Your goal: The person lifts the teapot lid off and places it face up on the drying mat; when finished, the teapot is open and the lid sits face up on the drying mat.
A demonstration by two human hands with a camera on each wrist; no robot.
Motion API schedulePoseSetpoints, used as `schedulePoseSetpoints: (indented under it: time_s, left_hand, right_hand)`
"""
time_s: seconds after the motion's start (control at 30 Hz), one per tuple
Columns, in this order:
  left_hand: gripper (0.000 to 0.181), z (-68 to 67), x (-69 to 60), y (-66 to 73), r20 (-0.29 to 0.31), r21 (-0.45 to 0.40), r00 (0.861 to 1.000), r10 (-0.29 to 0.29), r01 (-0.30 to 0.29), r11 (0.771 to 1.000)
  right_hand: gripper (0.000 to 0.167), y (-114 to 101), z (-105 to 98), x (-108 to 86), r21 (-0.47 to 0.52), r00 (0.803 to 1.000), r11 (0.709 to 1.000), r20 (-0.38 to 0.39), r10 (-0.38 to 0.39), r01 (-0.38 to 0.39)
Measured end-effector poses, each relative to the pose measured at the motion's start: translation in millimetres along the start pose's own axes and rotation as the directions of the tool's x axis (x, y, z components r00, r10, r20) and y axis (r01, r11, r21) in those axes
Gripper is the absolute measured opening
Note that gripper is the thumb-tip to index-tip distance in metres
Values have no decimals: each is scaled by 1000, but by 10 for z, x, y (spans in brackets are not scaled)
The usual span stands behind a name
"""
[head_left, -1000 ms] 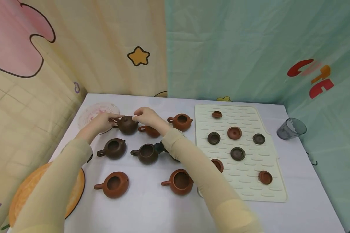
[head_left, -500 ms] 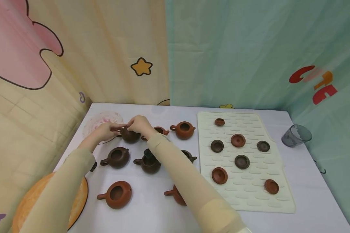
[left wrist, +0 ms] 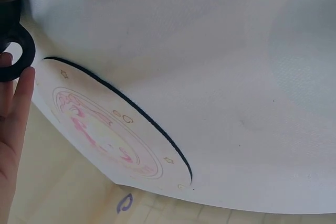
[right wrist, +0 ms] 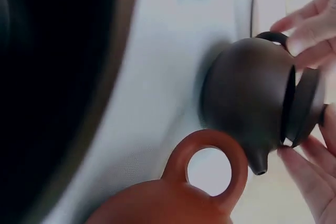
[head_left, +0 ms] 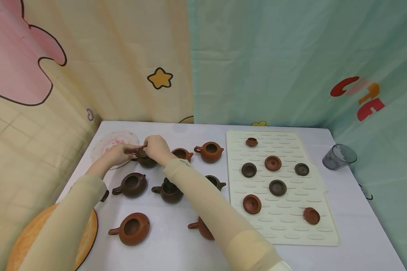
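Observation:
A dark brown teapot (head_left: 146,161) stands at the back left of the table, between both hands. My left hand (head_left: 114,156) holds it by the handle (left wrist: 26,51), whose loop shows at the left edge in the left wrist view. My right hand (head_left: 156,148) is over the top and pinches the lid (right wrist: 308,106) at its knob. In the right wrist view the lid sits tilted, with a gap between it and the teapot's rim. The right hand hides most of the lid in the head view.
Several lidless teapots stand nearby, including a reddish one (head_left: 209,152), a dark one (head_left: 130,185) and a red-brown one (head_left: 133,229). A white mat (head_left: 291,229) on the right bears several loose lids. A glass (head_left: 339,157) lies tipped near the right edge.
My right hand has moved left from the teapot's side to its lid and taken hold of the knob. The left hand stays at the handle. The head view has tilted slightly.

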State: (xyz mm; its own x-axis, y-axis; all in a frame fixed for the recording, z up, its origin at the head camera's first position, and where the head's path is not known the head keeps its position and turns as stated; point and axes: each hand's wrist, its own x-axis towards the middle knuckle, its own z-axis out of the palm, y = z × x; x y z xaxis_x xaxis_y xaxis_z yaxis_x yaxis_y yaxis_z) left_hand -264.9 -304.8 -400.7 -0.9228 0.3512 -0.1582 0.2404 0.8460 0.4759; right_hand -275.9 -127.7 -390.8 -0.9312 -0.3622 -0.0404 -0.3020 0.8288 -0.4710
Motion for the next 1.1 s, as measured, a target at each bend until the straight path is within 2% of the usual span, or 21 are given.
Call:
schedulePoseSetpoints:
  time_s: [0.07,0.1,0.13,0.17,0.2,0.23,0.27,0.33,0.37,0.4,0.43,0.47,0.6,0.7,0.8,0.97,1.1]
  left_hand:
    - [42,8,10,-9,5,0,1000,-12,12,1000]
    - [42,9,15,-13,7,2,1000,-15,15,1000]
    - [42,10,22,-19,11,6,1000,-12,12,1000]
    - [43,11,27,-25,14,12,1000,-11,10,1000]
    - [43,14,32,-33,17,14,1000,-4,4,1000]
    - [44,15,34,-39,20,14,1000,3,-3,1000]
    - [44,16,38,-49,22,21,1000,9,-9,1000]
    - [45,23,45,-67,24,28,1000,20,-20,999]
    - [45,25,47,-75,25,27,1000,19,-20,999]
    - [45,28,49,-79,26,25,999,22,-23,999]
    - [45,28,53,-85,26,30,999,23,-24,999]
    - [44,30,56,-89,25,35,999,23,-24,999]
    - [44,26,55,-82,27,36,999,26,-27,999]
    - [45,2,32,-100,32,50,999,19,-20,999]
    - [45,-11,16,-107,39,60,999,5,-7,998]
    - [46,-10,15,-70,48,50,999,-19,17,999]
    - [45,4,32,-4,47,45,999,-16,14,999]
  right_hand:
    - [18,47,-50,-5,121,999,992,-7,48,-47]
    - [18,74,-89,-11,193,997,978,-6,77,-74]
    - [19,112,-139,-17,280,994,954,6,111,-108]
    - [20,155,-186,-21,394,990,908,29,142,-141]
    - [21,205,-238,-23,513,984,841,60,167,-174]
    - [23,260,-304,-28,630,976,747,105,189,-212]
    - [25,321,-374,-39,727,967,640,150,206,-249]
    - [30,471,-523,-61,860,946,406,237,219,-309]
    - [31,560,-606,-80,895,939,303,270,215,-326]
    - [31,657,-703,-104,913,932,227,294,211,-340]
    - [30,762,-805,-135,926,928,155,310,208,-344]
    - [26,877,-904,-173,935,927,103,314,205,-339]
    - [13,1417,-1305,-389,953,928,-76,304,215,-294]
    - [13,1860,-1528,-591,948,919,-187,299,255,-257]
    - [25,2312,-1665,-827,937,907,-269,302,295,-224]
    - [59,2967,-1801,-1250,919,896,-341,312,315,-200]
    - [74,3316,-1879,-1528,902,871,-374,352,343,-217]
